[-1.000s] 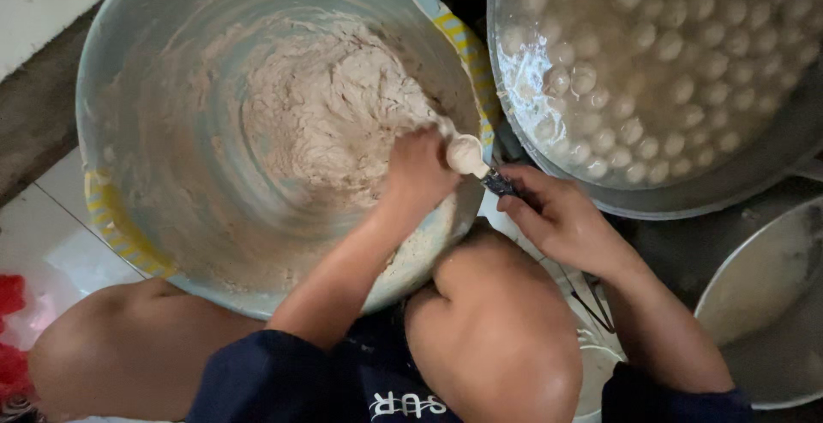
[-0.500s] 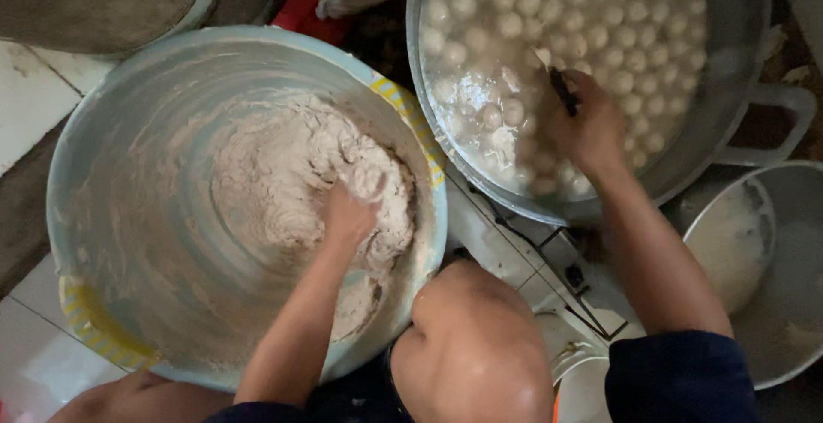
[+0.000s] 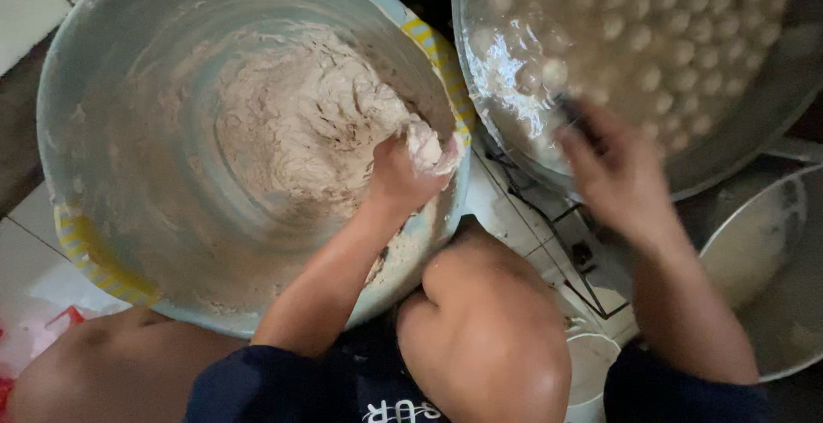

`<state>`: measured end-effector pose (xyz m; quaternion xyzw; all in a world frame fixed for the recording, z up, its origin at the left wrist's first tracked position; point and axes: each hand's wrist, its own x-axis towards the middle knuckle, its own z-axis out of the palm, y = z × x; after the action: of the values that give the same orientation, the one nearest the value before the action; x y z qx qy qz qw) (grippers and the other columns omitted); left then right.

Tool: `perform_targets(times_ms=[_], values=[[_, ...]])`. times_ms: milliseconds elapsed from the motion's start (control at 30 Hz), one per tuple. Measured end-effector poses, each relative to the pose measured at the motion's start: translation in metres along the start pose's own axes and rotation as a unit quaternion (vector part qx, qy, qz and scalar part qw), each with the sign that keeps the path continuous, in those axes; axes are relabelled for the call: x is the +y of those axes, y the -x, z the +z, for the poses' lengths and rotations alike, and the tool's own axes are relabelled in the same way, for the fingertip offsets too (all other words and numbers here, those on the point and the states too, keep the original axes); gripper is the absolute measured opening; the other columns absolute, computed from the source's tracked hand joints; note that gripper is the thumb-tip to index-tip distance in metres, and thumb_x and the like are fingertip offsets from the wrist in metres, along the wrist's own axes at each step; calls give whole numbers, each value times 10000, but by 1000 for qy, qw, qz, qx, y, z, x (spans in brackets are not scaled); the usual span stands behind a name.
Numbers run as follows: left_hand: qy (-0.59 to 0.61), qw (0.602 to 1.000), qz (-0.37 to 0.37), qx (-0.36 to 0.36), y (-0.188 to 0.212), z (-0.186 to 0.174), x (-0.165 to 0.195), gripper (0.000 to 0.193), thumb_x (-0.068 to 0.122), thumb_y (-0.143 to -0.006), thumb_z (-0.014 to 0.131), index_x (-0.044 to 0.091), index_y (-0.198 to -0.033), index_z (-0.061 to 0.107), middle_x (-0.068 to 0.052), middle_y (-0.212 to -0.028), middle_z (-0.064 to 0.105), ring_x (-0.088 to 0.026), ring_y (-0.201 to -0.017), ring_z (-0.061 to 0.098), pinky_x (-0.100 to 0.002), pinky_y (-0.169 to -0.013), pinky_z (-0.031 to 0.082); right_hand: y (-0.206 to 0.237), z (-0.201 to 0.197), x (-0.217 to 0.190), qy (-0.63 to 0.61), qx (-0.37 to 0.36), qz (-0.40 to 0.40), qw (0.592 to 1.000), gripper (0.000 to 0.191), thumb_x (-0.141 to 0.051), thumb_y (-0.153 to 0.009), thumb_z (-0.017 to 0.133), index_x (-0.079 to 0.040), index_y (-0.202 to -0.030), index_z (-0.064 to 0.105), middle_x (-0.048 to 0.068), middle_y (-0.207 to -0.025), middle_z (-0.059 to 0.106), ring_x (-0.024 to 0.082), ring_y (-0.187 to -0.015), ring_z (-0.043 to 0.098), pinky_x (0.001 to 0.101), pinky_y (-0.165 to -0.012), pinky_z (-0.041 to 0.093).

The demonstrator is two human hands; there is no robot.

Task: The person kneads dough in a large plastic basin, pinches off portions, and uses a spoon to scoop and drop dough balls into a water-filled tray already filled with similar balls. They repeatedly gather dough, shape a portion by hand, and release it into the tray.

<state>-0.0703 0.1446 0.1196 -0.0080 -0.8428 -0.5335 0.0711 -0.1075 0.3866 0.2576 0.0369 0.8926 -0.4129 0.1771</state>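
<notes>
Left hand [image 3: 403, 174] is closed around a lump of dough [image 3: 433, 149] at the bowl's [image 3: 129, 174] 3 o'clock edge, while the right hand [image 3: 613, 174], blurry, seems to pinch a dark tool over the tray [image 3: 771, 106] of balls at 2 o'clock.

No screens, signs or printed labels on any vessel. Only candidate package: crumpled red-and-clear plastic wrapper [image 3: 39, 337], lower left of the large dough basin [image 3: 129, 174], lying on pale tiles just beyond the basin's yellow-striped rim. Shape irregular, partly cut off by the frame edge; contents indiscernible.
</notes>
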Motion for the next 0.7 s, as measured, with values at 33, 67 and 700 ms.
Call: perform_targets(times_ms=[33,67,700], values=[[-6,1000,-4,-7,1,-1,2,237,228,-891,827,89,-806,655,-128,-739,677,-401,-722,672,-457,-641,533,7,8,-7,-25,-42,-13,999,368,-158,-1045,662,-14,-1383,625,14,-1044,715,57,-891,600,245,-762,524],[-12,1000,-6,-14,2,-3,4,236,233,-880,832,88,-811,659,-126,-724,676,-396,-705,677,-451,-626,534,14,13,-13,-20,-92,57,994,380,-184,-1014,669,-50,-1370,650,39,-922,694,72,-782,575,257,-675,501],[-420,904,-66,49,23,13,-49,753,700,-701,815,6,-961,679,-317,-1112,663,-440,-1103,621,-461,-976,513,20,9,49,-159,-15,81,984,561,-50,-986,506,-50,-1542,437,13,-986,670,73,-674,546,229,-562,464]])
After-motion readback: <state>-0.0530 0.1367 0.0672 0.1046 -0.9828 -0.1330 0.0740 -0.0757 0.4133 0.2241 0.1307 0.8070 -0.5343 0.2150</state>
